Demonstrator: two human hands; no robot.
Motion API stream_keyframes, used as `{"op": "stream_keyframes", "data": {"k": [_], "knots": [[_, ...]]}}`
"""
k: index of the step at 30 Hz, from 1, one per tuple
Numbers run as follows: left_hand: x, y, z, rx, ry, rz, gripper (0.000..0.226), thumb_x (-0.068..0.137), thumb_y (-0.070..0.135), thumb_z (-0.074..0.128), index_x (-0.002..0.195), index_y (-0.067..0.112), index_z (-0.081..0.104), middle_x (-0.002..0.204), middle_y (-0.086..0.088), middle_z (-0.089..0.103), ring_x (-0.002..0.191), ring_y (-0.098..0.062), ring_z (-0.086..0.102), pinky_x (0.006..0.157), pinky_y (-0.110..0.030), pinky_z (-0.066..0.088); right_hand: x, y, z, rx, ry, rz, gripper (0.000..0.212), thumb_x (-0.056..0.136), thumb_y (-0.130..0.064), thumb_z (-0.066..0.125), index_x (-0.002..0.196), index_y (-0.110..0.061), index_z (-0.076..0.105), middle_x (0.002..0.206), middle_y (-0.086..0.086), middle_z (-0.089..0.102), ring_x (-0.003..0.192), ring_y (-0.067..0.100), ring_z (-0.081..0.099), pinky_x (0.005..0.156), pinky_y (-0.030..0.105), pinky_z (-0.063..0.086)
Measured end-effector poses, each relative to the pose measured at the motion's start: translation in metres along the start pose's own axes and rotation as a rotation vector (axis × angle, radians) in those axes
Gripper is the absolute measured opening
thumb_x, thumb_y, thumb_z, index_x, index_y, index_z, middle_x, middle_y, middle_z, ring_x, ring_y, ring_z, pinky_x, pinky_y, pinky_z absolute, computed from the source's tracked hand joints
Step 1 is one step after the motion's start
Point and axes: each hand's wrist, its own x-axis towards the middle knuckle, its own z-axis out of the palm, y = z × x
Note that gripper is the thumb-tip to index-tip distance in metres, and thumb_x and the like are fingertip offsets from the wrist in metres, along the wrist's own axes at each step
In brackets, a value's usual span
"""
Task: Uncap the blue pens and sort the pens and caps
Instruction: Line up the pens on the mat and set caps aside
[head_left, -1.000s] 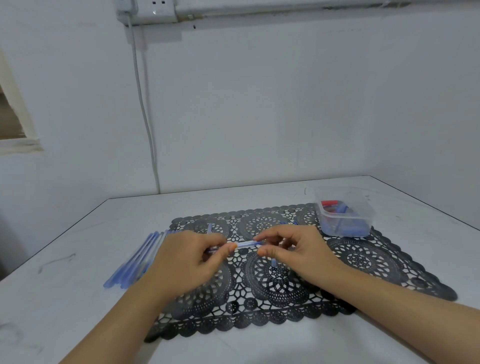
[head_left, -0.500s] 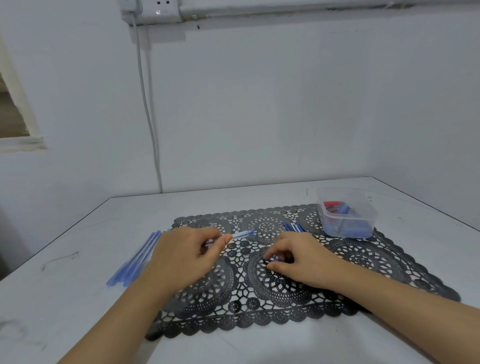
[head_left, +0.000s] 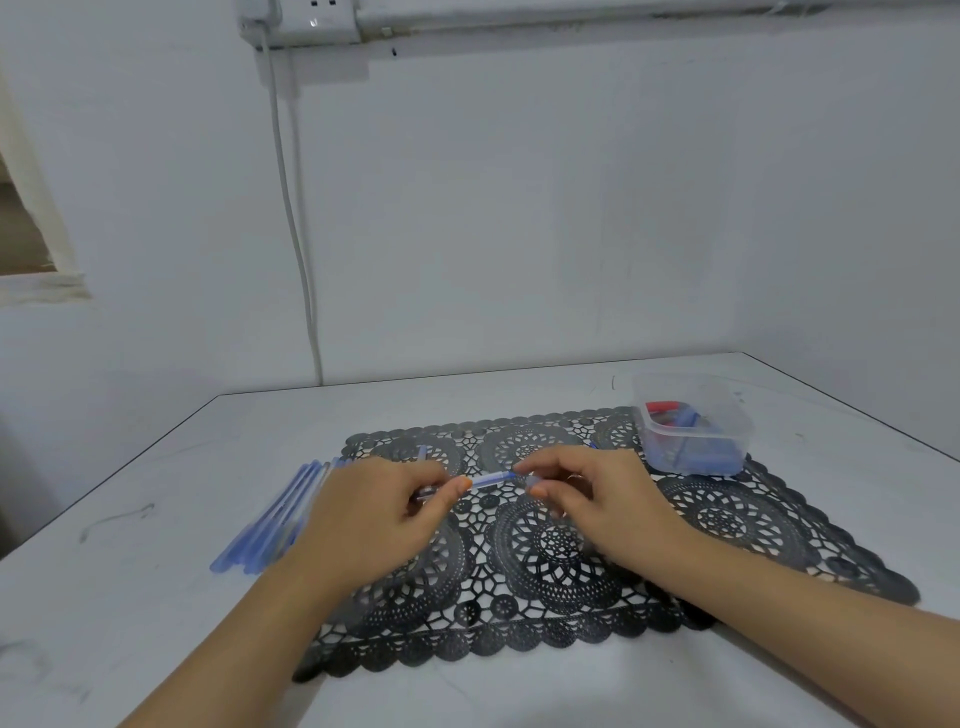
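Pen (head_left: 485, 478) sits level just above the mat (head_left: 727, 519), left hand (head_left: 374, 512) curled round its barrel and right hand (head_left: 597, 499) pinching its cap (head_left: 521, 476), so a straight pull apart, not a bend, looks cleanest.

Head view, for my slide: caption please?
Left hand and right hand grip a blue pen above the black mat, near a clear tub.

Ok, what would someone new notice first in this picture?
The left hand and right hand pinch one blue pen between them over a black lace mat. A row of pens lies left of it; a clear tub sits on its far right corner.
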Motion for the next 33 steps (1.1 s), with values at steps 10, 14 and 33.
{"op": "stream_keyframes", "data": {"k": [10,14,33], "knots": [[0.0001,0.0029,-0.0014,-0.027,-0.009,-0.008,0.049,0.080,0.068,0.018,0.060,0.034,0.048,0.043,0.005,0.046,0.051,-0.010,0.050,0.047,-0.016,0.033,-0.0028,-0.0022,0.0027,0.124,0.072,-0.080,0.033,0.085,-0.005,0.064,0.092,-0.037,0.067,0.072,-0.001,0.069,0.062,0.017,0.062,0.065,0.037,0.055],[0.0003,0.0032,-0.0008,-0.023,-0.017,-0.004,0.057,0.079,0.069,0.018,0.069,0.031,0.059,0.044,0.006,0.047,0.049,-0.010,0.049,0.044,-0.016,0.028,-0.0038,-0.0043,0.0027,0.136,0.078,-0.119,0.037,0.085,-0.003,0.064,0.092,-0.039,0.066,0.074,-0.010,0.068,0.061,0.016,0.061,0.064,0.037,0.054],[0.0001,0.0055,-0.0026,-0.166,-0.089,0.038,0.052,0.082,0.065,0.028,0.071,0.028,0.063,0.043,0.008,0.047,0.044,-0.009,0.047,0.045,-0.014,0.030,-0.0048,0.0042,-0.0001,-0.281,0.029,-0.596,0.024,0.092,-0.008,0.046,0.113,-0.013,0.056,0.088,0.002,0.058,0.079,0.010,0.053,0.074,0.019,0.045]]}}
